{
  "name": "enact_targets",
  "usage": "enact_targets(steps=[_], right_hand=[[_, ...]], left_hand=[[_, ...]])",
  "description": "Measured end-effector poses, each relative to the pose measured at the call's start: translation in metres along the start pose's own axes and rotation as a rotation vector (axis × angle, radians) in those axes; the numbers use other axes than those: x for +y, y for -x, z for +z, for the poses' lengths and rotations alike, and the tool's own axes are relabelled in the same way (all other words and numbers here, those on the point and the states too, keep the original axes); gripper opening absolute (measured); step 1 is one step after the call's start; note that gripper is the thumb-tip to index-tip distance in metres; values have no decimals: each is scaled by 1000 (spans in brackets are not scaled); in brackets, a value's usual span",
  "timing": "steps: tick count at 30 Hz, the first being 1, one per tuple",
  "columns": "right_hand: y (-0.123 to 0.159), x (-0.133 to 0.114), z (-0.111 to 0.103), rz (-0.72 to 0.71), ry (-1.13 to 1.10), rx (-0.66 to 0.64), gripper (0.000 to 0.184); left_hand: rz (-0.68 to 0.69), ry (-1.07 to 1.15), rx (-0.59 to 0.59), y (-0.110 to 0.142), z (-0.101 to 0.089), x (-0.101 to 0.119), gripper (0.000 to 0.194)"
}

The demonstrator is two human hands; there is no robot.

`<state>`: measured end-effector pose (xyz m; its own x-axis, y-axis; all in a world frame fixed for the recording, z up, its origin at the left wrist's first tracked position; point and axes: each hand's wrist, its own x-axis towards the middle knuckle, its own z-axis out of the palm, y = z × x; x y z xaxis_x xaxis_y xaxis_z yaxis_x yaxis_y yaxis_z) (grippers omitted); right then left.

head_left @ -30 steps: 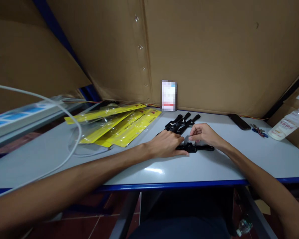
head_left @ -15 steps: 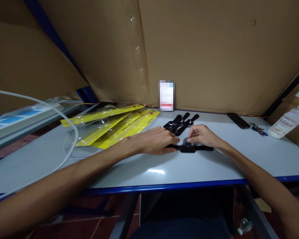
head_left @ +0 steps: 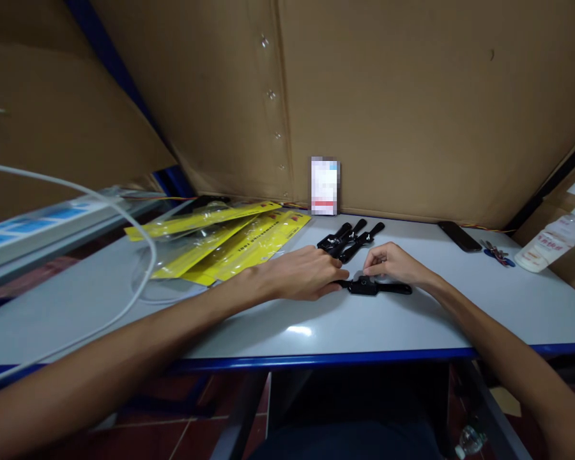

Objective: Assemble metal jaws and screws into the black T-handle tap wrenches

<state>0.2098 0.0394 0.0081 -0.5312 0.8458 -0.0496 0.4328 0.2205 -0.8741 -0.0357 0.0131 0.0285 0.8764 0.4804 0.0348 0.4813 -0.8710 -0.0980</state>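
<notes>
A black spokeshave point(head_left: 363, 287) lies crosswise on the white table before me. My left hand point(head_left: 314, 273) is closed around its left handle, which the fingers largely hide. My right hand point(head_left: 388, 263) has its fingers pinched over the spokeshave's middle, at the edge of a small dark, blade-like plate point(head_left: 363, 280) seated against the body. The fingertips partly cover that plate. The spokeshave's right handle point(head_left: 397, 289) is free and points right. Just behind my hands, several more black spokeshaves point(head_left: 357, 239) lie side by side at a slant.
Yellow-backed clear packages point(head_left: 239, 246) are piled at the left. A propped phone point(head_left: 324, 186) leans on the cardboard wall. A dark phone point(head_left: 460, 236), keys point(head_left: 498, 254) and a plastic bottle point(head_left: 553, 239) are at the right. A white cable point(head_left: 146, 246) loops on the left.
The small plate under my right fingers stood higher before and now sits lower against the spokeshave's body. My left hand stays on the handle. The whole view has shifted slightly.
</notes>
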Motion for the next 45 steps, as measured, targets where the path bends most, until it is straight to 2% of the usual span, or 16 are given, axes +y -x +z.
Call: enact_targets(steps=[8, 14, 16, 20, 23, 25, 28, 32, 38, 42, 45], right_hand=[[-3, 6, -2, 3, 42, -37, 4], [0, 0, -4, 14, 44, -48, 6], [2, -5, -10, -15, 128, 38, 8], [12, -12, -37, -86, 489, 350, 13], [23, -13, -60, -16, 695, 433, 14], [29, -12, -72, 34, 775, 425, 14], [32, -6, -80, 62, 839, 396, 12], [23, 8, -80, 85, 885, 335, 13], [10, 32, -75, 141, 868, 219, 19], [5, 39, -70, 178, 872, 264, 25], [1, 39, -65, 224, 850, 312, 20]], left_hand=[[-5, 1, -14, -1, 0, -1, 19], [-4, 27, 9, 0, 2, -2, 21], [-4, 52, 17, 0, 2, -2, 21], [-8, 56, 28, 1, 3, -2, 18], [-25, 37, 24, 0, 4, -2, 15], [-31, 13, 31, 0, 5, -1, 16], [13, 0, 102, -1, 5, 1, 19], [100, 30, 177, -2, 6, 6, 39], [111, 10, 118, -5, 10, 8, 50], [114, 22, 91, -6, 10, 8, 49], [130, 43, 105, -6, 10, 8, 48]])
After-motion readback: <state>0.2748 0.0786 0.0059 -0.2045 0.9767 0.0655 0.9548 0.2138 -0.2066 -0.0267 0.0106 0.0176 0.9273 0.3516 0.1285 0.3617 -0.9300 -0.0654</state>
